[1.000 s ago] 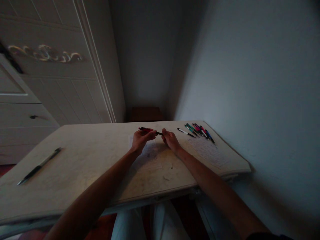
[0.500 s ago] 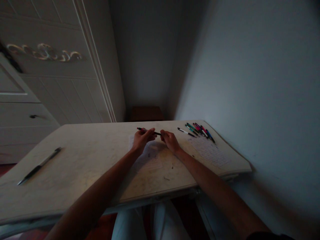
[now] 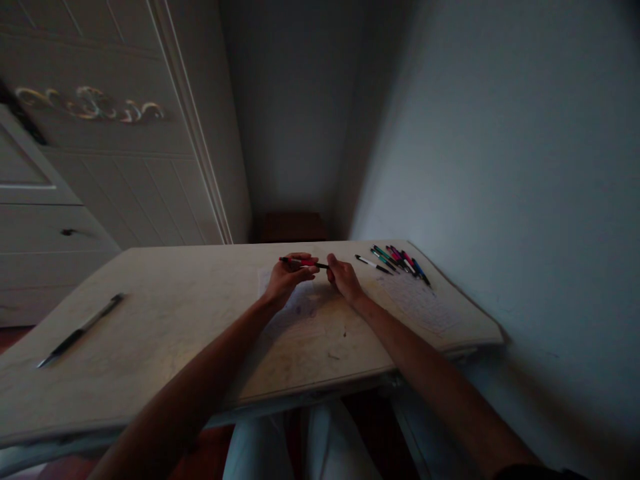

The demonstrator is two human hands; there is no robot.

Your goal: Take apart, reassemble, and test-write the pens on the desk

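A red and black pen is held level between my two hands, above the tabletop. My left hand has its fingers and thumb around the red barrel, which shows over the fingers. At the pen's black right end, my right hand is closed in a pinch; the very tip is hidden by the fingers. Beneath my hands lies a sheet of paper, partly covered by the left hand and in shadow.
To the right, several coloured pens lie in a loose pile beside a white and black pen. A handwritten sheet is just in front of them. Another white and black pen lies far left on the table. A wall borders the right side.
The pen and both hands have shifted slightly right. My left thumb has lowered and its fingers have loosened, so more of the red barrel shows.
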